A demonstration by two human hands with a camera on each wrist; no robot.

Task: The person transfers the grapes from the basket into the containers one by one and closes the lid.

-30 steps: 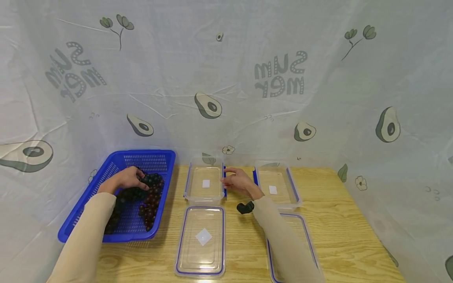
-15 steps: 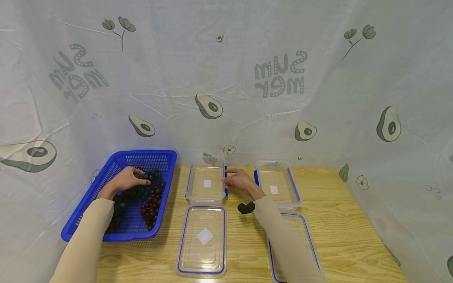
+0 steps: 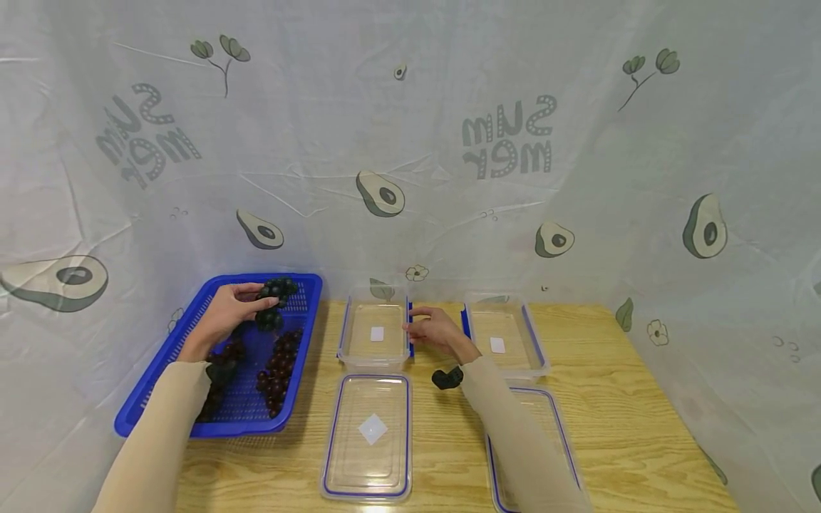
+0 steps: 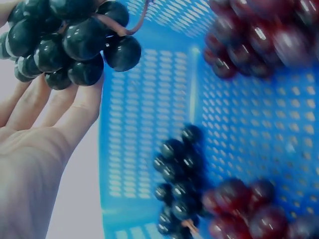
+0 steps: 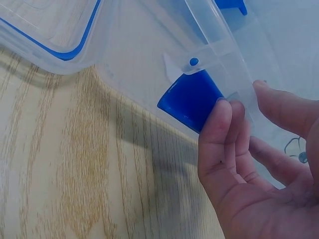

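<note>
My left hand pinches a bunch of dark green grapes, raised over the back of the blue basket. The left wrist view shows this bunch up close, its stem poking out beside the fingers. Red grapes and another dark bunch lie in the basket. At the right side of the left clear container, my right hand holds the wall, with curled fingertips by a hanging blue latch. The thumb's exact contact is hard to tell.
A second clear container stands to the right. In front lie two clear lids with blue seals, the left lid and the right lid, partly under my right sleeve. A patterned curtain hangs behind the wooden table.
My left hand has lifted the dark green grapes from among the other bunches, up toward the back of the basket. My right hand stays at the container.
</note>
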